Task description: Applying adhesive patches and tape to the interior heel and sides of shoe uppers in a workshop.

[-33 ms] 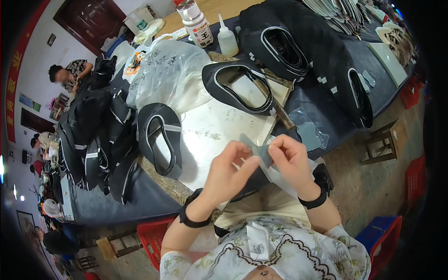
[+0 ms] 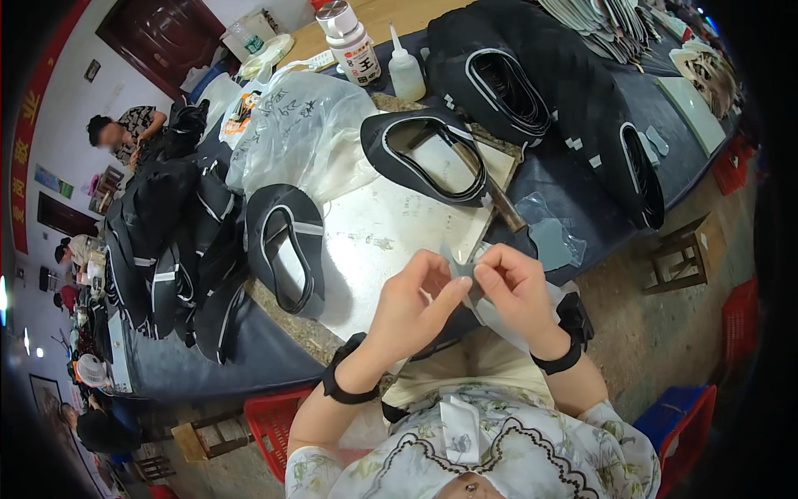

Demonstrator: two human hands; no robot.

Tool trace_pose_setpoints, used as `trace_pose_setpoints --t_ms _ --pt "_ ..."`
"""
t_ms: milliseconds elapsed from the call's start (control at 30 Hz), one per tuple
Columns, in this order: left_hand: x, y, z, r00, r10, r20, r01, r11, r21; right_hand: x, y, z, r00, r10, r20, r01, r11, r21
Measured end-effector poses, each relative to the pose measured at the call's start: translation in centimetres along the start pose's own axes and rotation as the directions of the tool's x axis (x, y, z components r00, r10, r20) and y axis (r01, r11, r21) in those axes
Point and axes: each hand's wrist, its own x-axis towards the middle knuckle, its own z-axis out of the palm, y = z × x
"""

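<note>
In front of my body, over the near edge of the table, both hands are closed on a thin grey piece with a pale translucent layer (image 2: 462,273). My left hand (image 2: 413,301) pinches it from one side, thumb toward the fingers. From the other side, my right hand (image 2: 517,291) grips it between thumb and bent fingers. Parts of the piece are hidden by the fingers. Just beyond lies a white board (image 2: 378,249). A black shoe upper (image 2: 384,148) with an open collar rests at its far end, and another black upper (image 2: 264,218) stands at its left.
A hammer (image 2: 509,209) lies right of the board, beside a grey patch (image 2: 553,243) on clear film. Black uppers are heaped left (image 2: 166,216) and stacked far right (image 2: 532,58). Behind the board are a plastic bag (image 2: 299,125), a squeeze bottle (image 2: 406,73) and a pink-and-white flask (image 2: 353,50).
My left hand has shifted slightly right, closer to my right hand. The thin grey piece has turned and its upper corner shows less. The table's contents look the same.
</note>
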Motion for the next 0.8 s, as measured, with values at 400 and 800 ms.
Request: trace_pose_setpoints --t_ms 400,800 --pt "-0.6 -2.3 -7.0 0.986 0.008 -0.168 0.088 0.827 0.555 1.1 -0.2 -5.7 0.894 -0.001 -0.449 0.115 0.967 0.226" --pt "4.3 2.0 -3.9 0.939 0.188 0.287 -0.343 0.494 0.799 -0.6 -0.3 -5.6 0.899 -0.122 -0.42 0.15 0.988 0.035"
